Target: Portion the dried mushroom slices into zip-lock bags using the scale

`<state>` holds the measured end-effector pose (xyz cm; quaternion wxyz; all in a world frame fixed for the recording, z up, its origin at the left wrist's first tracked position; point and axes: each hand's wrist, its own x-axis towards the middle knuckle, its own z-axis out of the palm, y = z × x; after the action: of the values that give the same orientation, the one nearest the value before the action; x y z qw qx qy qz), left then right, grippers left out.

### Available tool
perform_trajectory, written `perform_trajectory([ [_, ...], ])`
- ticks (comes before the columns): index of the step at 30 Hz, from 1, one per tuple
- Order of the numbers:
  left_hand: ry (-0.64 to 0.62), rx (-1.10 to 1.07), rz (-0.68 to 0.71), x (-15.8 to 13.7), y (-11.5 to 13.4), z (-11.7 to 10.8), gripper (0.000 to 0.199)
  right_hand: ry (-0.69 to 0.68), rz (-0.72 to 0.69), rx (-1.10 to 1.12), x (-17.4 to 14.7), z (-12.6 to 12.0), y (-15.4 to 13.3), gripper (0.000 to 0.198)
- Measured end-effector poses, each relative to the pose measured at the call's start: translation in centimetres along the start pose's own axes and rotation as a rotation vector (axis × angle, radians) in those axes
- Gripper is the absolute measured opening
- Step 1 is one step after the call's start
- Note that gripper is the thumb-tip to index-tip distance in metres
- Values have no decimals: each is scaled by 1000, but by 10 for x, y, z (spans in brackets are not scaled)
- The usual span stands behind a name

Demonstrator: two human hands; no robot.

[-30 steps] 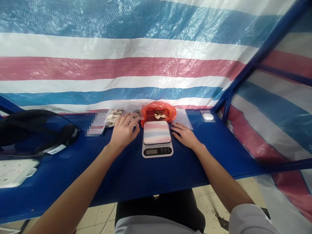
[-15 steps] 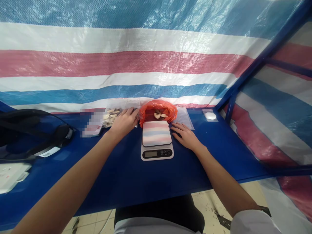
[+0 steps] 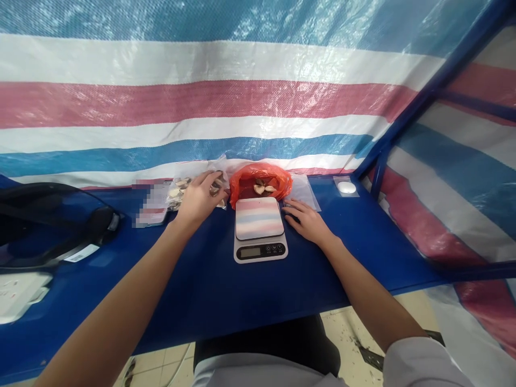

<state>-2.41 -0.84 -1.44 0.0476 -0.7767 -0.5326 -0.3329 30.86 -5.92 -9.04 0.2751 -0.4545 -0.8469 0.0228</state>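
My left hand (image 3: 199, 198) is curled over a clear plastic bag (image 3: 174, 194) of pale dried slices, with thumb and fingers closed around a bulge near the bag's right side. The palm hides part of the bag. My right hand (image 3: 308, 221) rests open on the table, fingers spread, their tips close to the right edge of a white kitchen scale (image 3: 260, 220). Nothing lies on the scale's platform, and its display looks blank. Behind the scale, an open red plastic bag (image 3: 241, 185) contains a few dried pieces (image 3: 263, 188), dark and cream coloured.
A flat clear bag (image 3: 304, 189) lies right of the red bag. A white oval object (image 3: 346, 187) sits farther right. At left are a blurred phone-like object (image 3: 155, 204), a black headset (image 3: 107, 223) and a white power strip (image 3: 20, 294). Striped sheeting (image 3: 201, 99) hangs behind the blue table (image 3: 250, 298).
My left hand has drawn slightly left and its fingers have curled around the clear bag's right part, where more slices now show. My right hand has stayed beside the scale.
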Motion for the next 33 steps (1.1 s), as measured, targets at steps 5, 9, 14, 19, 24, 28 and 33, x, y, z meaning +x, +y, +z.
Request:
perform_trajectory([
  [5, 158, -174, -116, 0, 15, -11, 44, 96, 0, 47, 4, -5, -4, 32],
  [9, 226, -354, -206, -4, 32, -19, 48, 150, 5, 41, 7, -14, -12, 32],
  [14, 261, -701, -264, -18, 56, -21, 45, 179, 2, 86, 18, -26, -35, 33],
  [19, 271, -1167, -354, -34, 75, -8, 47, 225, 5, 321, 42, -27, -59, 35],
  [24, 169, -1511, -572, -41, 71, 7, 43, 345, 278, 664, 68, -3, -61, 36],
  [28, 167, -1551, -655, -47, 60, 14, 34, 369, 409, 900, 74, 16, -62, 40],
  [33, 95, -1475, -708, -54, 53, 17, 22, 354, 453, 987, 68, 16, -67, 38],
])
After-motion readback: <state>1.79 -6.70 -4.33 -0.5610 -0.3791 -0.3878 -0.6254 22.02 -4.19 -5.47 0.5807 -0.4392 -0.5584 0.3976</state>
